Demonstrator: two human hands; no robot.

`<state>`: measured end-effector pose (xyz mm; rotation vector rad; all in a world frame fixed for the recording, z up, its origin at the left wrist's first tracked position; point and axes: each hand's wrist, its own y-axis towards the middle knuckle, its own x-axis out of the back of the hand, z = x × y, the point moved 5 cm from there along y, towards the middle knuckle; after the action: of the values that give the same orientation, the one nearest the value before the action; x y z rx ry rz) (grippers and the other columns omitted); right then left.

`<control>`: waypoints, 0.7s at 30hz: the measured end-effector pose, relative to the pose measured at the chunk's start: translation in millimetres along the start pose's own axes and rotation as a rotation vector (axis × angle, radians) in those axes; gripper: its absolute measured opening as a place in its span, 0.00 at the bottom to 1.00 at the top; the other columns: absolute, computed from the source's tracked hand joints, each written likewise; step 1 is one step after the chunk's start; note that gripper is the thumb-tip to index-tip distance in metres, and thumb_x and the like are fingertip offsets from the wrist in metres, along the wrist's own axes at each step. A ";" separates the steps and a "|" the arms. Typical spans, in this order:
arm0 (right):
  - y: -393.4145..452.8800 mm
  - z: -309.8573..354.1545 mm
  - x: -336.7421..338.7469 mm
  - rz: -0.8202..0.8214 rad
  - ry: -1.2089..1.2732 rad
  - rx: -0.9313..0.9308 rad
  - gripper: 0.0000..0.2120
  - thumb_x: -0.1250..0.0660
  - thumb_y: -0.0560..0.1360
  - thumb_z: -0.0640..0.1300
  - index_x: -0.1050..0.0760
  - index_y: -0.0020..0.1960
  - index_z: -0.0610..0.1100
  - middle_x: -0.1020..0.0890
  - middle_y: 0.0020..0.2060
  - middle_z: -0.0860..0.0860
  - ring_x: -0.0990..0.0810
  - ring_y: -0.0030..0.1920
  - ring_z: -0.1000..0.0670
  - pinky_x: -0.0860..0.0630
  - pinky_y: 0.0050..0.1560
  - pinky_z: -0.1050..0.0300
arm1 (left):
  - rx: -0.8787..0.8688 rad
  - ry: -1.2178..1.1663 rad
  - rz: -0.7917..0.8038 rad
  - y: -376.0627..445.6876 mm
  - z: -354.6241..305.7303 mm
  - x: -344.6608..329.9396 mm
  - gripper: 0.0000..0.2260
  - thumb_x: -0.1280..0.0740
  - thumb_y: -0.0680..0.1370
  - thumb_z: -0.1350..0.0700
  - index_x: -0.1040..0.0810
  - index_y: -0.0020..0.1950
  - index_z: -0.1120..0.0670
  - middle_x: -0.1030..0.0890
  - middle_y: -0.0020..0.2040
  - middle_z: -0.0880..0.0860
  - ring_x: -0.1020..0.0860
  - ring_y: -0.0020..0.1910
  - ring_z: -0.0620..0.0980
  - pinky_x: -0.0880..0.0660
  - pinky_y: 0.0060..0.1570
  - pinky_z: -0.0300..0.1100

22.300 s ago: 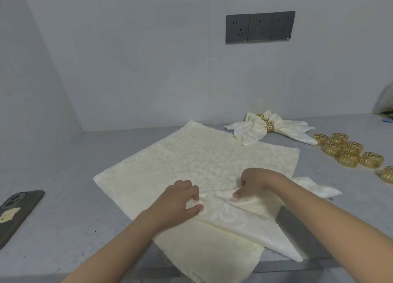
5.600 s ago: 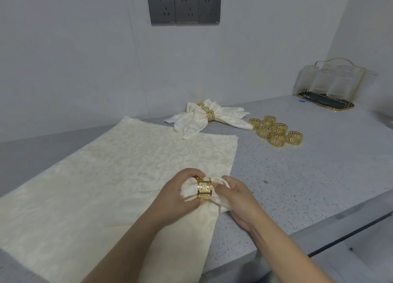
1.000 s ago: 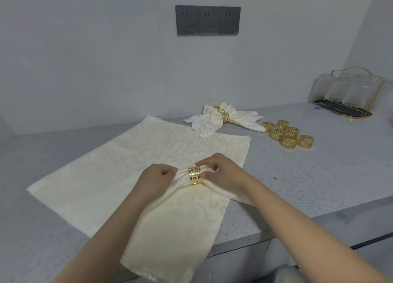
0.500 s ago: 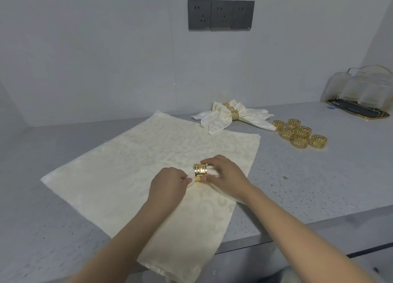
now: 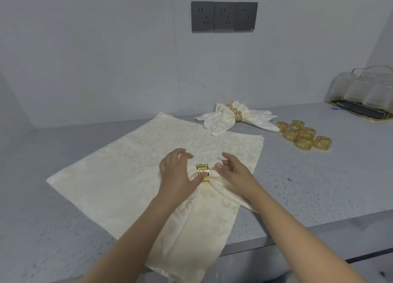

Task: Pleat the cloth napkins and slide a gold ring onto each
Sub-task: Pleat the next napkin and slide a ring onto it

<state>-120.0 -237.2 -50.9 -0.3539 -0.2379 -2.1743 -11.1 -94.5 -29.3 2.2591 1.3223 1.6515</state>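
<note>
A pleated cream napkin (image 5: 225,187) lies on top of a stack of flat cream napkins (image 5: 119,172), with a gold ring (image 5: 202,171) around its middle. My left hand (image 5: 177,172) rests over the napkin's left half, fingers spread, thumb by the ring. My right hand (image 5: 235,172) pinches the cloth just right of the ring. Several loose gold rings (image 5: 302,134) sit in a cluster at the right. Ringed napkins (image 5: 234,118) lie at the back near the wall.
The grey speckled counter (image 5: 319,187) has its front edge close below the flat napkins, which overhang it. A gold-rimmed tray with upturned glasses (image 5: 368,99) stands at the far right. Dark wall sockets (image 5: 224,16) are above.
My left hand has opened from a fist and spread over the napkin's left half. My right hand has shifted to the cloth just right of the ring. The ring now faces me squarely.
</note>
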 end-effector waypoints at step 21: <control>-4.3 1.3 -0.5 -0.057 -0.008 0.032 0.16 0.39 0.79 0.51 0.26 0.66 0.50 0.22 0.59 0.59 0.26 0.58 0.62 0.34 0.54 0.74 | 0.308 -0.243 0.028 22.6 -1.6 -33.0 0.18 0.39 0.78 0.44 0.26 0.31 0.51 0.23 0.34 0.49 0.25 0.45 0.46 0.42 0.54 0.47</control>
<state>-123.0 -234.0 -50.0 -0.3409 -0.2902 -2.2225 -1.1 -130.9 -42.6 2.5534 1.5766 1.1977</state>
